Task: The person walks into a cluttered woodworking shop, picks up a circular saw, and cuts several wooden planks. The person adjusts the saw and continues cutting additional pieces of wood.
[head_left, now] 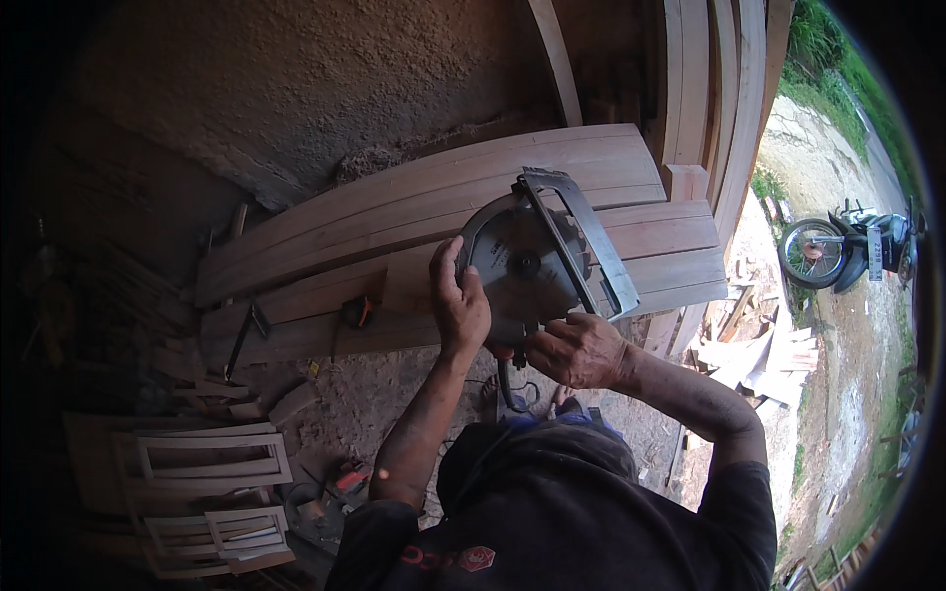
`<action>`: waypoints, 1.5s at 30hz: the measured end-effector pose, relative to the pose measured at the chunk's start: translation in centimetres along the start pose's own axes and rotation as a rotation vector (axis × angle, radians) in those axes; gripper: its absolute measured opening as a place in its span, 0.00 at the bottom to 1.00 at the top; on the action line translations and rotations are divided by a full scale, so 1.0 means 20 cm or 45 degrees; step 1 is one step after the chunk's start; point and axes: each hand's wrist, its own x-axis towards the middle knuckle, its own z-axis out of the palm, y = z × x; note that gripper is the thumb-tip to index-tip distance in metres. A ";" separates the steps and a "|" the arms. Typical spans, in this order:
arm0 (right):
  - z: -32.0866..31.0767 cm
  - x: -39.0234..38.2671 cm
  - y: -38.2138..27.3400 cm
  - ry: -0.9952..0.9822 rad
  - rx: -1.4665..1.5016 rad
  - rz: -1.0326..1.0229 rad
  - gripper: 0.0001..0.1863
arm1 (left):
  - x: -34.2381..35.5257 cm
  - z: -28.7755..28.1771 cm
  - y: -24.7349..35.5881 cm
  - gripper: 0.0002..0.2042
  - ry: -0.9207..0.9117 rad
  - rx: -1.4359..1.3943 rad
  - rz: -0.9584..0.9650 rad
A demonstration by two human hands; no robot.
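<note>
Saw (537, 258), round and grey, sits tipped up between both hands above wooden boards (414, 212). Left hand (458, 300) wraps its edge. Right hand (581, 350) grips it underneath, fingers curled tight.

head: single view | looks steeply down from above | close over planks (443, 212)

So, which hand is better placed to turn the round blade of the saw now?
The left hand, probably. Its fingers already rest on the guard rim of the circular saw, beside the blade. The right hand is lower, busy gripping the saw near its base above the wooden planks.
</note>
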 end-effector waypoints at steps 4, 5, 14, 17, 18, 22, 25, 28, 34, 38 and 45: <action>0.01 0.00 0.00 -0.005 0.017 0.009 0.06 | 0.00 0.00 0.00 0.20 0.001 0.016 -0.010; 0.01 0.00 0.00 0.014 0.011 0.011 0.07 | 0.00 0.00 0.00 0.20 0.005 0.027 -0.002; 0.02 0.00 0.00 0.030 0.031 -0.001 0.07 | 0.00 0.01 0.00 0.20 0.013 0.042 0.002; 0.02 0.00 0.00 0.062 0.000 -0.015 0.06 | 0.00 0.01 -0.01 0.20 0.015 0.041 -0.002; 0.02 0.00 0.00 0.052 -0.003 -0.016 0.06 | 0.00 0.01 -0.02 0.20 0.016 0.041 -0.009; 0.02 0.00 0.00 0.039 -0.017 -0.009 0.06 | 0.00 0.00 -0.01 0.20 0.013 0.043 -0.045; 0.02 -0.02 0.00 0.103 0.022 -0.028 0.08 | 0.01 0.00 0.00 0.21 -0.027 0.011 -0.042; 0.04 -0.02 0.01 0.191 0.101 -0.021 0.07 | 0.01 0.00 0.00 0.21 -0.044 -0.035 -0.126; 0.05 -0.02 0.01 0.255 0.124 -0.035 0.05 | 0.02 0.01 -0.06 0.22 -0.054 -0.158 -0.230; 0.05 -0.02 0.01 0.271 0.123 -0.035 0.05 | 0.02 0.01 -0.08 0.22 -0.052 -0.099 -0.156; 0.06 -0.03 0.01 0.275 0.131 -0.043 0.06 | 0.02 0.01 -0.09 0.22 -0.044 -0.137 -0.165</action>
